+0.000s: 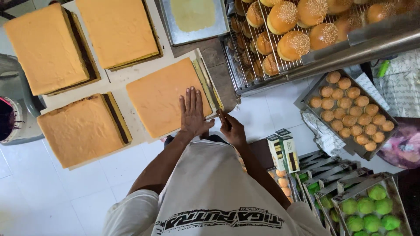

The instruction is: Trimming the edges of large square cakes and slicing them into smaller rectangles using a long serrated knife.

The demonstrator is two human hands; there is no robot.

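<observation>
My left hand (192, 112) lies flat, fingers together, on top of an orange square sheet cake (159, 97) near its right edge. My right hand (232, 129) grips the handle of a long knife (211, 92), whose blade runs along the cake's right side, where a thin strip (202, 74) is cut away. The cake rests on a pale board (118, 78) with three other orange sheet cakes (81, 129) around it.
A wire rack (245, 83) of sesame buns (293, 43) stands at the upper right. A metal tray (306, 94) of small round buns sits to the right, open boxes of green buns (372, 209) at lower right. A flat tray (192, 22) lies at top centre.
</observation>
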